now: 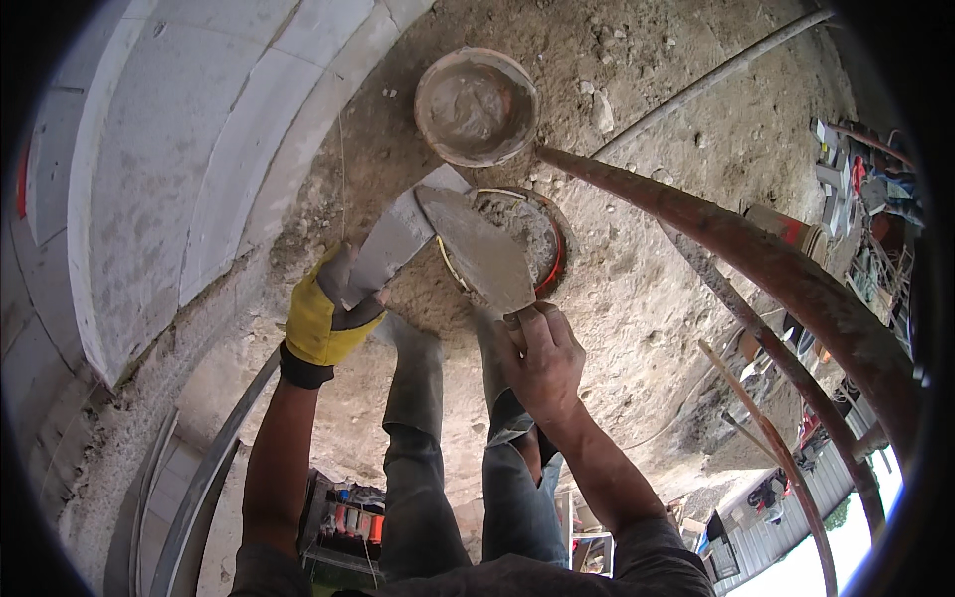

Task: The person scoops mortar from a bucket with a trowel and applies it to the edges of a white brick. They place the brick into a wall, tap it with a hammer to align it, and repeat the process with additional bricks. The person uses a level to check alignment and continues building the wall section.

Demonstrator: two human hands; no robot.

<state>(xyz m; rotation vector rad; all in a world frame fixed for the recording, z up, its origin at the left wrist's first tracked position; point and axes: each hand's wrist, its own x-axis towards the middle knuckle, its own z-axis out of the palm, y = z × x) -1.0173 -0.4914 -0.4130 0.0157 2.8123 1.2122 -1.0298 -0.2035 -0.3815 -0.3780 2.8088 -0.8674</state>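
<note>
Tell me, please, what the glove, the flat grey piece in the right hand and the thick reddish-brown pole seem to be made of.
Glove: probably matte yellow fabric, with dark grey patches that look coated. Flat grey piece: perhaps metal, by its thin edge; a dull smeared film hides the finish. Thick pole: perhaps rusted or painted metal; blotchy and dull, so wood is possible.

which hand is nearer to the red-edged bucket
Right. The bare right hand is just below the bucket in the picture; the gloved left hand is farther off, down to its left.
</note>
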